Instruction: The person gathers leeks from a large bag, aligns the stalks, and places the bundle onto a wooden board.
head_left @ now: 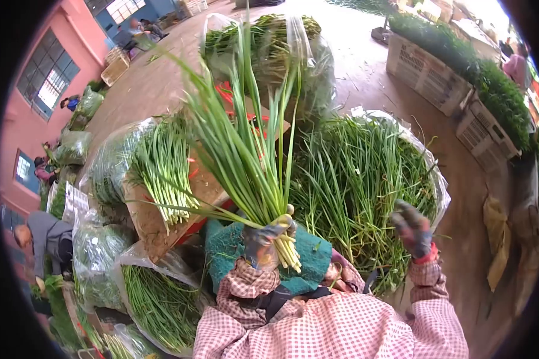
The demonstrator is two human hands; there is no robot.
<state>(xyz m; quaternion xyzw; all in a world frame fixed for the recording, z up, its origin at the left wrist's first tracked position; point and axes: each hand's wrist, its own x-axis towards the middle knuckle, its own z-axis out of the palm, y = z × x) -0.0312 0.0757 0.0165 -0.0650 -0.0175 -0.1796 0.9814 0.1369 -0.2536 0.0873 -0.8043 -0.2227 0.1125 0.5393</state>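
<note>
My left hand (262, 242), in a dark glove, grips a bunch of green chives (245, 155) near its pale stems and holds it upright over a teal cloth (314, 260) on my lap. My right hand (412, 227), also gloved, is raised beside a big loose heap of chives (359, 179) in a clear plastic bag, fingers curled, with nothing visible in it. Both sleeves are red-and-white check.
A cardboard board (156, 224) with a trimmed chive bundle (164, 167) lies to the left. Bagged chives (161, 305) stand around and behind. White crates (428, 75) filled with greens line the right. Other people (45, 236) work at the left on the concrete floor.
</note>
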